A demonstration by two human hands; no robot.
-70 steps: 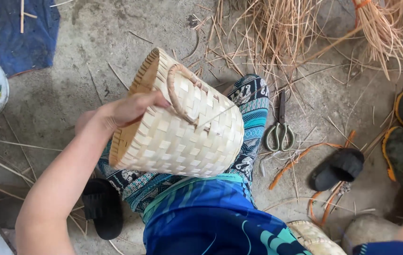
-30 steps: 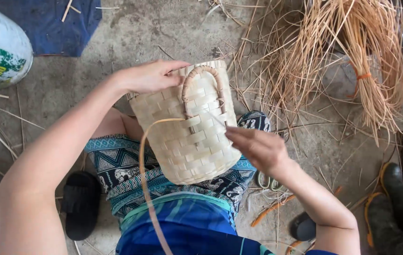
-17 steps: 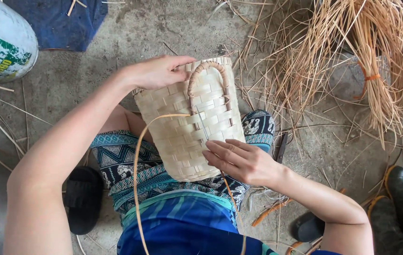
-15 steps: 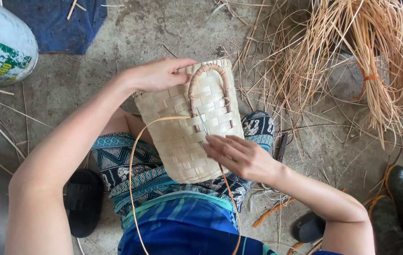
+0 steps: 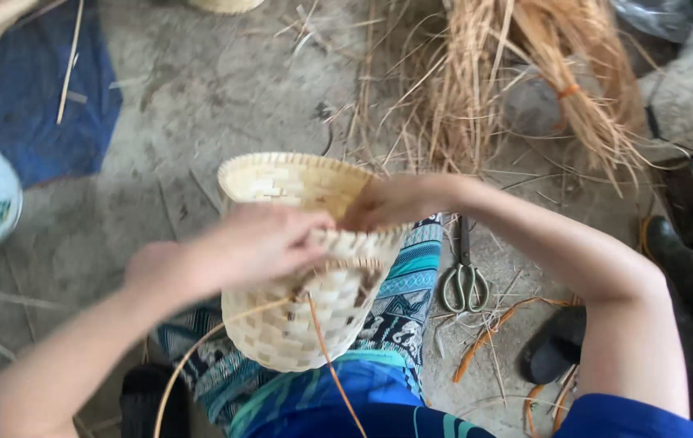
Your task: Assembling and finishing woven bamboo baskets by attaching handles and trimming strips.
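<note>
Basket [image 5: 298, 324] is pinched at the rim by left hand [image 5: 261, 243] and right hand [image 5: 391, 201]; strip [image 5: 326, 357] is best kept taut, rim steadied.

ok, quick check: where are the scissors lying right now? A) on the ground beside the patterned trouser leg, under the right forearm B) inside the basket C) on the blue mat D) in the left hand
A: the scissors lie on the concrete floor next to the patterned trouser leg, while both the left hand and right hand are at the rim of the woven basket.
</note>
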